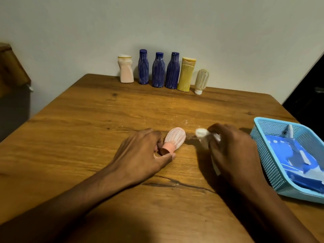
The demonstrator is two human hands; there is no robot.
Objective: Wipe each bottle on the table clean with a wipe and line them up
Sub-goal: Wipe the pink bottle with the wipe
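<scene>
A small pink ribbed bottle (pixel 173 140) lies on its side on the wooden table (pixel 87 137), cap toward me. My left hand (pixel 140 153) curls around its cap end, with fingers and thumb touching the cap. My right hand (pixel 233 151) is closed on a crumpled white wipe (pixel 204 135), just right of the pink bottle and apart from it. Along the far edge by the wall stands a row: a white-pink bottle (pixel 125 69), three blue bottles (pixel 143 67) (pixel 158 70) (pixel 173 71), a yellow bottle (pixel 186 74) and a small cream bottle (pixel 201 81) standing on its cap.
A light blue mesh basket (pixel 266 155) sits at the table's right edge, holding a blue pack of wipes (pixel 298 158). A dark crack runs through the wood near me. A brown object stands off the table at far left (pixel 10 67).
</scene>
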